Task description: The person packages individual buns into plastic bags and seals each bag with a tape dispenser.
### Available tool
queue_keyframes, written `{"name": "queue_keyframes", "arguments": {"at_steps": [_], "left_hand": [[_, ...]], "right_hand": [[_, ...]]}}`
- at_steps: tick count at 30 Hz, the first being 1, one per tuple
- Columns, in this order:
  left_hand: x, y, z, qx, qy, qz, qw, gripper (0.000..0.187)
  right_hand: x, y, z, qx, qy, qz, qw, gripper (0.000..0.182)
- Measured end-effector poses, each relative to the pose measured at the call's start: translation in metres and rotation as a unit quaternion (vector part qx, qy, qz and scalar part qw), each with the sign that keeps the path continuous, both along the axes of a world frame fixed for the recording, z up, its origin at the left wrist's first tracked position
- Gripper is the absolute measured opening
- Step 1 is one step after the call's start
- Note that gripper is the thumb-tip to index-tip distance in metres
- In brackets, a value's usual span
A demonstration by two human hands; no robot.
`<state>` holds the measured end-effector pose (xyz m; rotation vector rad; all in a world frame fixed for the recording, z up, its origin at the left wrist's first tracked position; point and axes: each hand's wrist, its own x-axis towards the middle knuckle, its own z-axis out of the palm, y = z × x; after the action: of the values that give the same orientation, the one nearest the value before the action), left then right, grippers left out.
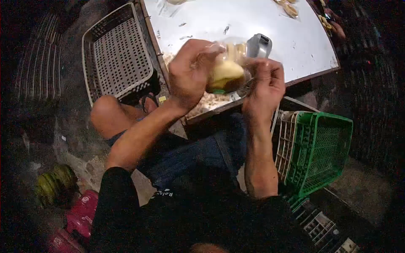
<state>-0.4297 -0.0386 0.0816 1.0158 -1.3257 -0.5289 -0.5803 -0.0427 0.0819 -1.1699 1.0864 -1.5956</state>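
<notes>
A clear plastic bag with pale yellow pieces of food [228,71], perhaps bread, is up in front of me over the table's near edge. My left hand [190,69] is closed on the bag's left side. On its upper right, my right hand [265,82] pinches the plastic between thumb and fingers. Both hands and the bag are somewhat blurred. Just behind the bag, a grey device [259,45] rests on the white tabletop [202,21]; I cannot make out its kind.
A grey perforated crate [122,55] stands left of the table. At the right are stacked green crates [322,152]. More bagged food [289,8] lies at the far right of the tabletop, near another person's hand [335,27]. Pink cylinders [82,215] stand at lower left.
</notes>
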Motion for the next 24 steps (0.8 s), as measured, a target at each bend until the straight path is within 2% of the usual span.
{"name": "queue_keyframes", "arguments": {"at_steps": [1,3,5,6,7,8,9,11,13,14,15,17,18,20,21,22,24], "left_hand": [[-0.002,0.001,0.003,0.053,0.075,-0.006,0.996,0.026],[0.001,0.004,0.012,0.118,0.061,-0.007,0.991,0.032],[0.004,-0.001,0.018,0.176,0.049,-0.008,0.983,0.039],[0.005,-0.008,0.013,0.232,0.077,-0.046,0.968,0.047],[0.012,-0.013,0.009,0.281,0.067,-0.082,0.954,0.038],[0.006,-0.013,0.005,0.117,0.075,0.044,0.989,0.033],[0.0,-0.014,0.0,-0.053,0.078,0.167,0.981,0.03],[0.008,-0.011,0.002,-0.119,0.034,0.112,0.986,0.034],[0.006,0.012,0.019,0.022,-0.033,0.009,0.999,0.032],[0.014,0.01,0.023,0.176,0.012,-0.055,0.983,0.029],[0.018,0.005,0.024,0.194,0.09,-0.07,0.974,0.028],[0.026,-0.002,0.025,0.225,0.24,-0.097,0.939,0.026],[0.026,-0.005,0.019,0.214,0.302,-0.108,0.923,0.024],[0.027,-0.003,0.017,0.231,0.215,-0.06,0.947,0.021],[0.027,-0.002,0.017,0.239,0.171,-0.037,0.955,0.019],[0.027,0.0,0.018,0.176,0.212,-0.053,0.96,0.017],[0.036,-0.011,0.008,0.066,0.13,-0.057,0.988,0.014]], "right_hand": [[-0.003,-0.001,0.007,-0.023,-0.027,0.028,0.999,0.016],[-0.006,-0.001,0.008,-0.054,-0.017,0.051,0.997,0.012],[0.005,0.004,0.025,-0.052,-0.103,0.083,0.99,0.013],[0.013,0.005,0.032,-0.052,-0.145,0.102,0.983,0.014],[0.02,0.005,0.031,-0.036,-0.158,0.114,0.98,0.014],[0.025,0.006,0.03,-0.018,-0.17,0.126,0.977,0.014],[0.03,0.006,0.029,-0.001,-0.181,0.138,0.974,0.014],[0.036,0.004,0.031,-0.023,-0.166,0.145,0.975,0.014],[0.041,0.002,0.027,-0.069,-0.158,0.167,0.971,0.016],[0.043,0.0,0.024,-0.133,-0.038,0.106,0.985,0.02],[0.044,-0.003,0.019,-0.197,0.082,0.046,0.976,0.025],[0.047,-0.009,0.01,-0.317,0.309,-0.076,0.893,0.036],[0.05,-0.01,0.009,-0.37,0.357,-0.039,0.857,0.039],[0.068,-0.002,0.0,-0.201,0.237,0.022,0.95,0.038],[0.065,-0.003,-0.004,-0.177,0.298,0.03,0.938,0.037],[0.063,-0.005,-0.008,-0.156,0.359,0.039,0.92,0.035],[0.054,-0.009,-0.008,-0.174,0.361,0.073,0.913,0.031]]}}
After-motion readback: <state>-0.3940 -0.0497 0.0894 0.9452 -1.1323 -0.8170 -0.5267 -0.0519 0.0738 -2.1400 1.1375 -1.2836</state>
